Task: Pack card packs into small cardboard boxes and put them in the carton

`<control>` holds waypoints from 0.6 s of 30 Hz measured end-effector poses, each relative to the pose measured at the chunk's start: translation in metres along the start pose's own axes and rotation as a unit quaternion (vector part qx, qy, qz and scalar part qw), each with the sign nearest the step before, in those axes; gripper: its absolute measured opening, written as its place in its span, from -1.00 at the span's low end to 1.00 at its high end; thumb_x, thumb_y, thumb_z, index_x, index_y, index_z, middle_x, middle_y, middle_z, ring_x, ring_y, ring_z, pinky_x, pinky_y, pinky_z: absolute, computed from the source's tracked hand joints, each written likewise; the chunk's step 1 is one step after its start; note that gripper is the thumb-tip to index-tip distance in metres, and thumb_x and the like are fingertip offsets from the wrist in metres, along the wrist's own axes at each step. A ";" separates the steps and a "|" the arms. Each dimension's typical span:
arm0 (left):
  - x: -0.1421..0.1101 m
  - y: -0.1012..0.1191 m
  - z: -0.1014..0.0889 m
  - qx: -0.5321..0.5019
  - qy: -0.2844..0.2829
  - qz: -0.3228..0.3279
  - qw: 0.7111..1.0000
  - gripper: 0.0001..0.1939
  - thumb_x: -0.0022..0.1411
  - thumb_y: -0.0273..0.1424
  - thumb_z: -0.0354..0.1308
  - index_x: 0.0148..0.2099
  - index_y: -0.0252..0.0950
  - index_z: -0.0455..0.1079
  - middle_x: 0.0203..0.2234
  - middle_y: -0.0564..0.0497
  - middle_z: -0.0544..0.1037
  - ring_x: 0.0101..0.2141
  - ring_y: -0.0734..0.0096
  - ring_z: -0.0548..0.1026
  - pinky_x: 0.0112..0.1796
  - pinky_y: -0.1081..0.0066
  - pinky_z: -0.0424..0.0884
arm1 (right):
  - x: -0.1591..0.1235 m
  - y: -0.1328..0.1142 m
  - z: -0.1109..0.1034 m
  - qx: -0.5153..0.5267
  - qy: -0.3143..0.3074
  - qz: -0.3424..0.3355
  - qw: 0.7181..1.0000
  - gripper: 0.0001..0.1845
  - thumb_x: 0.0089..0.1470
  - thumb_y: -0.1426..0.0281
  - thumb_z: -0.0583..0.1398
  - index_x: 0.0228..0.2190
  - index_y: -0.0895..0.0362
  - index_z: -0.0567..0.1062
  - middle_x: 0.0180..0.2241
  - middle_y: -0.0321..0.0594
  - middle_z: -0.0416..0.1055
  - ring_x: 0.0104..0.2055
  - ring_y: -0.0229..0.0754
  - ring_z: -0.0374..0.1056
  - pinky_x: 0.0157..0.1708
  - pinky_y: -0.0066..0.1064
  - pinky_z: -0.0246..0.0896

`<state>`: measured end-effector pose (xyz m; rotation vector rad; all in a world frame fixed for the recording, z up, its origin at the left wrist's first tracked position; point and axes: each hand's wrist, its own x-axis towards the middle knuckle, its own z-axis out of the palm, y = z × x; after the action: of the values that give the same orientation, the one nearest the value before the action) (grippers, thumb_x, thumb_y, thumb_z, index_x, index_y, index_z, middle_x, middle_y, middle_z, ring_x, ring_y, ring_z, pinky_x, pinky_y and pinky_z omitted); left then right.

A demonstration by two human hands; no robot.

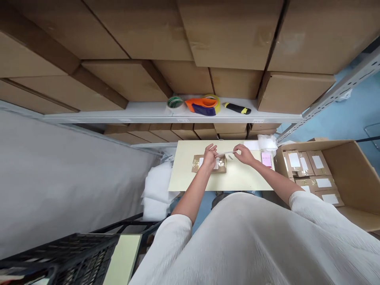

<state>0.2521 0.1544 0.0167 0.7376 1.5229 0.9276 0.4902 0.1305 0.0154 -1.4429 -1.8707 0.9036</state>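
A small brown taped parcel (197, 164) lies on a pale yellow table (184, 174) in front of me. My left hand (209, 157) rests over the parcel, its fingers pinching one end of a thin white strip (226, 152). My right hand (244, 154) hovers just right of the parcel and pinches the strip's other end. The strip is stretched between both hands, a little above the parcel.
A pink slip (266, 160) and white sheets (267, 142) lie at the table's right. An open carton (347, 174) with several labelled parcels stands at the right. A shelf (118, 113) above holds tape rolls (175, 102), an orange tape dispenser (204, 105) and a cutter (237, 108). A black crate (68, 257) sits lower left.
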 end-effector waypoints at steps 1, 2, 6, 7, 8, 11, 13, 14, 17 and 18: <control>0.001 0.001 -0.011 -0.006 0.002 0.000 1.000 -0.28 0.00 -0.50 0.24 0.25 -0.05 0.37 0.18 -0.15 0.61 0.16 0.12 0.57 -0.03 0.19 0.57 | 0.002 -0.010 0.005 0.012 -0.009 0.009 1.000 -0.91 0.22 0.34 0.19 -0.29 0.00 0.52 -0.17 -0.16 0.57 -0.03 0.00 0.48 0.09 -0.12 0.39; 0.002 0.002 -0.021 -0.012 0.005 0.000 1.000 -0.30 0.02 -0.48 0.25 0.25 -0.05 0.37 0.16 -0.14 0.62 0.14 0.12 0.58 -0.04 0.18 0.57 | 0.004 -0.020 0.010 0.024 -0.018 0.021 0.999 -0.92 0.20 0.33 0.19 -0.31 0.00 0.51 -0.21 -0.19 0.57 -0.08 -0.02 0.48 0.05 -0.15 0.40; 0.005 0.002 -0.059 -0.043 0.012 -0.005 0.999 -0.52 0.21 -0.23 0.25 0.18 -0.14 0.41 0.02 -0.12 0.67 0.04 0.10 0.64 -0.08 0.20 0.56 | 0.011 -0.053 0.036 0.067 -0.027 0.101 0.992 -0.88 0.13 0.25 0.21 -0.28 0.00 0.48 -0.38 -0.33 0.48 -0.29 -0.12 0.42 -0.16 -0.28 0.37; 0.005 0.001 -0.068 -0.047 0.011 0.000 0.999 -0.56 0.25 -0.18 0.24 0.15 -0.16 0.42 0.00 -0.12 0.67 0.02 0.12 0.64 -0.10 0.23 0.55 | 0.012 -0.058 0.042 0.075 -0.027 0.125 0.989 -0.85 0.11 0.23 0.21 -0.28 0.01 0.47 -0.43 -0.36 0.42 -0.34 -0.13 0.37 -0.23 -0.30 0.34; 0.004 -0.001 -0.075 -0.047 0.008 0.008 0.999 -0.58 0.27 -0.16 0.24 0.13 -0.17 0.43 -0.02 -0.11 0.67 0.01 0.14 0.65 -0.12 0.26 0.55 | 0.013 -0.062 0.048 0.084 -0.030 0.144 0.986 -0.84 0.09 0.22 0.22 -0.28 0.01 0.46 -0.47 -0.40 0.37 -0.38 -0.15 0.33 -0.28 -0.33 0.31; 0.002 -0.008 -0.095 -0.026 -0.014 0.032 0.999 -0.56 0.22 -0.23 0.33 0.12 -0.18 0.42 -0.11 -0.06 0.67 -0.08 0.22 0.65 -0.14 0.31 0.53 | 0.015 -0.070 0.063 0.100 -0.044 0.176 0.978 -0.84 0.04 0.22 0.23 -0.33 0.01 0.42 -0.52 -0.44 0.27 -0.43 -0.19 0.24 -0.36 -0.37 0.21; 0.000 -0.013 -0.106 -0.012 -0.027 0.044 0.999 -0.53 0.18 -0.28 0.39 0.12 -0.19 0.42 -0.20 -0.02 0.66 -0.16 0.26 0.65 -0.12 0.30 0.53 | 0.014 -0.071 0.072 0.102 -0.046 0.186 0.976 -0.84 0.03 0.23 0.23 -0.35 0.01 0.40 -0.51 -0.44 0.25 -0.43 -0.20 0.22 -0.37 -0.38 0.18; -0.001 -0.016 -0.111 -0.006 -0.031 0.051 0.998 -0.53 0.17 -0.29 0.40 0.11 -0.20 0.42 -0.24 0.00 0.65 -0.20 0.28 0.64 -0.11 0.29 0.53 | 0.013 -0.072 0.077 0.100 -0.044 0.190 0.976 -0.84 0.02 0.24 0.23 -0.36 0.01 0.38 -0.51 -0.44 0.24 -0.43 -0.20 0.22 -0.37 -0.38 0.18; -0.003 -0.025 -0.124 0.037 -0.029 0.078 0.996 -0.60 0.20 -0.36 0.38 0.07 -0.20 0.44 -0.33 0.04 0.62 -0.24 0.31 0.62 -0.06 0.28 0.52 | 0.009 -0.073 0.090 0.092 -0.020 0.203 0.975 -0.83 0.02 0.25 0.23 -0.40 0.00 0.31 -0.49 -0.45 0.24 -0.40 -0.20 0.24 -0.33 -0.37 0.24; -0.004 -0.028 -0.128 0.058 -0.026 0.086 0.994 -0.62 0.21 -0.38 0.37 0.07 -0.20 0.44 -0.34 0.05 0.62 -0.24 0.32 0.62 -0.05 0.29 0.51 | 0.008 -0.074 0.094 0.091 -0.009 0.213 0.973 -0.83 0.02 0.27 0.23 -0.40 -0.01 0.31 -0.49 -0.45 0.25 -0.39 -0.20 0.25 -0.31 -0.37 0.27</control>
<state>0.1278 0.1170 -0.0008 0.9832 1.4937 0.9446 0.3722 0.1105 0.0201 -1.7540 -1.4661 1.2555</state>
